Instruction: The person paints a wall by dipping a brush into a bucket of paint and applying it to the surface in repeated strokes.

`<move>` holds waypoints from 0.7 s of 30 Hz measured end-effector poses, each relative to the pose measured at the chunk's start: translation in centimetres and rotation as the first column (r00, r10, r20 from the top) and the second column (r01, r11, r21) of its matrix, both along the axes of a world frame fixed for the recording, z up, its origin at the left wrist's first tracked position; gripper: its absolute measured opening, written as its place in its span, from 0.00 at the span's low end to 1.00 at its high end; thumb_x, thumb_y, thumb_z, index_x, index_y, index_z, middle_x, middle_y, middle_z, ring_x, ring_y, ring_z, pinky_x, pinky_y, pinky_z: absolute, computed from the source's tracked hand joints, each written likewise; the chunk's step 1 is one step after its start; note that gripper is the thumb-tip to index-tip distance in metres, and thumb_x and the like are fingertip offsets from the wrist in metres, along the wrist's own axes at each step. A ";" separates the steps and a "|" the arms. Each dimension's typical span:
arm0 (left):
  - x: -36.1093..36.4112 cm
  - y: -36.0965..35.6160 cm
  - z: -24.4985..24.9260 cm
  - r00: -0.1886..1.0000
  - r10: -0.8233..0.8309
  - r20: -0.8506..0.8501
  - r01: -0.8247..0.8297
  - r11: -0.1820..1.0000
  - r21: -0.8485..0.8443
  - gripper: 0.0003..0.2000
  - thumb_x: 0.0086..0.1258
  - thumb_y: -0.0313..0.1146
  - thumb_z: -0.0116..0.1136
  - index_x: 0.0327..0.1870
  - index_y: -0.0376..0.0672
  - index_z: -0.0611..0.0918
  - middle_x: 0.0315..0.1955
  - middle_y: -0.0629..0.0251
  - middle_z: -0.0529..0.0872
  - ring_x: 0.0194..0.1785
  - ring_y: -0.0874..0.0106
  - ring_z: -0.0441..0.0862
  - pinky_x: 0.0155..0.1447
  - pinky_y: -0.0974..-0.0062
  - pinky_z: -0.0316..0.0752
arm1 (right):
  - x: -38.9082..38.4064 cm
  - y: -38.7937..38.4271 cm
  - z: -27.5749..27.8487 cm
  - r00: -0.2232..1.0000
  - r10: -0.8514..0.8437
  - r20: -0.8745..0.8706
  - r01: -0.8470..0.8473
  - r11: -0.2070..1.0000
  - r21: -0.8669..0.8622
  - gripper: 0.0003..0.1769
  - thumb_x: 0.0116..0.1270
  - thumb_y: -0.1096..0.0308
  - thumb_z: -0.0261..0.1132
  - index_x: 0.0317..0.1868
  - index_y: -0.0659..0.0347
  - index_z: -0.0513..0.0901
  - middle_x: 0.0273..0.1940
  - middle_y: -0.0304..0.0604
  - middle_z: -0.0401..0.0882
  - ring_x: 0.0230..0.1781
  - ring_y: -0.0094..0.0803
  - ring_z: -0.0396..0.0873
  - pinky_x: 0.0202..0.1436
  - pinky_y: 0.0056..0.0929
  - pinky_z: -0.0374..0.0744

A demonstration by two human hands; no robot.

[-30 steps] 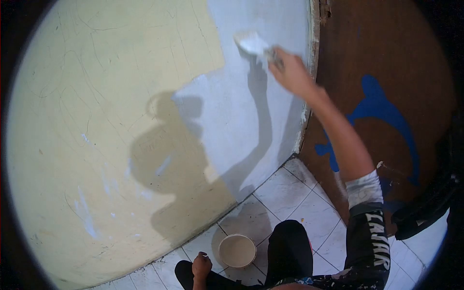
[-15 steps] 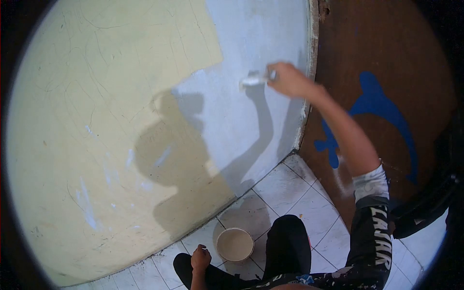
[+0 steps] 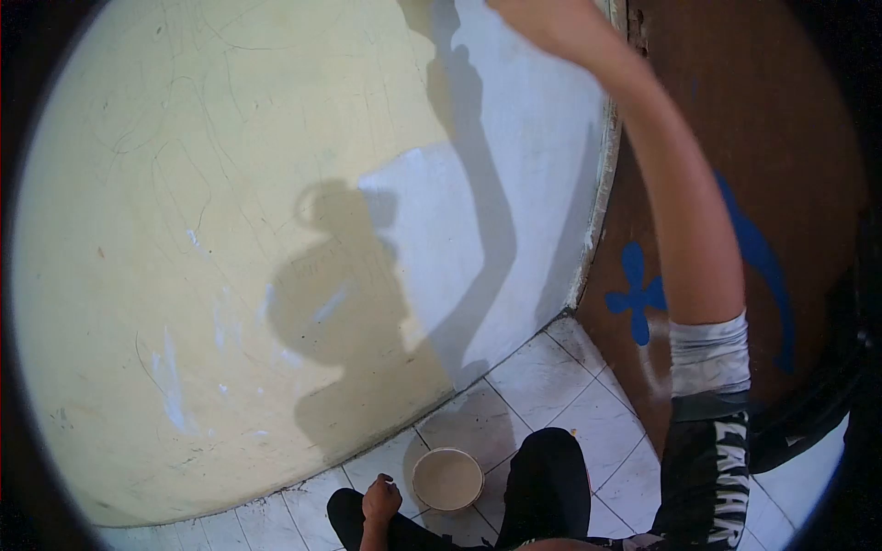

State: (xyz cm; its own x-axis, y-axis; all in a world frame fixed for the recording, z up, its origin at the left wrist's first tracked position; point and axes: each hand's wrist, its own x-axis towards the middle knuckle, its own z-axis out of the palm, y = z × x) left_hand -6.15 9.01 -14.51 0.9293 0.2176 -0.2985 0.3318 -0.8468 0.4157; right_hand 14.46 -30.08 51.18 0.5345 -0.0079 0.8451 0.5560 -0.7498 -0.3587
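Note:
My right hand (image 3: 551, 26) is raised at the top edge, in front of the blue-white painted part of the wall (image 3: 542, 119). Its fingertips and anything in them are cut off by the frame. At the bottom, my left hand (image 3: 381, 500) rests on my knee with its fingers curled in and nothing visible in them. Just right of it, a round bucket (image 3: 447, 479) of pale paint stands on the tiled floor (image 3: 542, 376). Cream wall (image 3: 220, 303) with thin scribbles and pale smears fills the left side.
A brown door (image 3: 772, 119) with blue shapes (image 3: 634, 298) stands on the right, beside a rough frame edge (image 3: 602, 197). A dark object (image 3: 818, 395) is at the far right. My dark-clad knee (image 3: 548, 477) is right of the bucket. My shadow falls on the wall.
My right hand has moved up, and the white brush it held has left the frame. The view has shifted slightly, while my left hand stays on the knee.

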 end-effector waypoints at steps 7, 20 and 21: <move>-0.2 0.4 0.3 1.000 0.016 0.007 -0.016 0.999 -0.038 0.13 0.71 0.37 0.57 0.53 0.44 0.80 0.41 0.53 0.90 0.48 0.52 0.87 0.52 0.55 0.81 | 6.1 2.2 -14.6 0.997 -0.008 -0.075 -0.001 0.992 -0.125 0.12 0.66 0.69 0.64 0.45 0.69 0.78 0.37 0.68 0.82 0.43 0.65 0.81 0.47 0.55 0.80; -0.8 0.2 0.9 0.999 0.004 0.048 -0.002 0.999 -0.044 0.14 0.71 0.37 0.58 0.53 0.44 0.80 0.40 0.54 0.90 0.47 0.53 0.88 0.52 0.55 0.81 | 5.0 -0.5 -18.5 0.895 0.000 -0.445 -0.159 0.934 -0.320 0.15 0.62 0.70 0.68 0.48 0.68 0.84 0.35 0.65 0.84 0.38 0.55 0.85 0.44 0.44 0.80; -0.9 0.3 0.8 0.999 0.008 0.053 -0.005 0.999 -0.042 0.14 0.71 0.37 0.58 0.53 0.43 0.80 0.40 0.54 0.91 0.48 0.53 0.88 0.52 0.55 0.81 | 6.1 -0.4 -16.6 0.912 -0.019 -0.410 -0.143 0.922 -0.359 0.15 0.62 0.70 0.69 0.47 0.68 0.85 0.36 0.64 0.84 0.38 0.54 0.85 0.45 0.43 0.81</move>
